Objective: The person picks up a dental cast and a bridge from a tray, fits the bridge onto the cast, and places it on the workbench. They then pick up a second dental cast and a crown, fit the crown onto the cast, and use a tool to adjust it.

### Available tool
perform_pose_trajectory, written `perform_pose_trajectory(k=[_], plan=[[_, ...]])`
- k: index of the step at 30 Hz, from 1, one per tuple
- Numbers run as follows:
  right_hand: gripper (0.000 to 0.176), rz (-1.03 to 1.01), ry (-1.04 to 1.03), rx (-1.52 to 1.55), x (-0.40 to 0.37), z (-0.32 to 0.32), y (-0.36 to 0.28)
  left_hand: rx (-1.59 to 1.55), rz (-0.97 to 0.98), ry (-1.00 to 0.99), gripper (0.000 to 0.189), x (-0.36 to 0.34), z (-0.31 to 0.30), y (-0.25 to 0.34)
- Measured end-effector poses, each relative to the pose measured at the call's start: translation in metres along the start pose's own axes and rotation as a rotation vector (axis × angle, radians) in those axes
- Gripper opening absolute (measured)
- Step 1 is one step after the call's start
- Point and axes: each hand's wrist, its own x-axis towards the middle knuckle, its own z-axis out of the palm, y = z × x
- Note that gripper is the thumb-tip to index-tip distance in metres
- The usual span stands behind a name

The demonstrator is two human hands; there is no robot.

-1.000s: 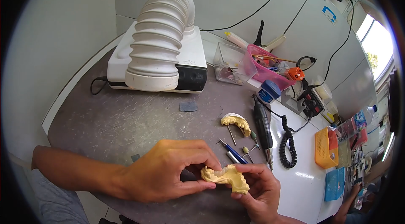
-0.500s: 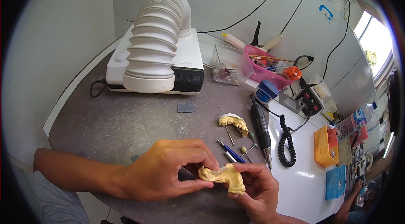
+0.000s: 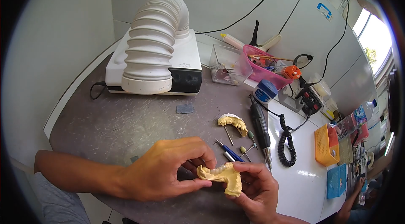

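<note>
A yellow plaster dental cast (image 3: 231, 178) with a row of pale, translucent tooth crowns (image 3: 218, 169) along its upper edge is held between my hands, above the near side of the bench. My left hand (image 3: 171, 169) grips its left end, thumb underneath and index finger raised just over the crowns. At the right end my right hand (image 3: 259, 190) pinches it between thumb and forefinger. Beyond the hands lie a second yellow cast (image 3: 239, 126), a blue pen (image 3: 228, 149) and several small rotary burs (image 3: 248, 151).
A black handpiece (image 3: 260, 127) with a coiled cord lies on the right. Behind stand a white extractor (image 3: 154, 67) with a ribbed hose, a clear box (image 3: 225, 74), a pink basket (image 3: 270, 78) and a blue jar (image 3: 265, 91). Orange (image 3: 322, 148) and blue baskets (image 3: 333, 181) sit farther right.
My left index finger has lifted slightly off the crowns, leaving more of them visible. The cast has shifted a little left and tilted slightly. Both hands keep hold of it.
</note>
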Motion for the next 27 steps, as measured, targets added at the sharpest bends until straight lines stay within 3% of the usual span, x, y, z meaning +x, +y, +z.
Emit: perform_pose_trajectory(k=[8,10,13,27], plan=[[0.048,-0.014,-0.010,0.021,0.001,-0.001,0.004,0.012,0.016,-0.002,0.026,0.001,-0.001,0.001],[0.059,-0.013,0.037,-0.041,0.001,-0.004,0.012,0.015,0.015,-0.004,0.026,0.000,-0.001,0.000],[0.048,-0.012,-0.004,0.017,0.000,0.001,0.001,-0.001,0.021,-0.008,0.027,0.000,0.000,-0.001],[0.051,0.007,-0.002,0.013,0.000,0.000,0.003,0.027,-0.007,-0.023,0.026,0.000,-0.001,-0.001]])
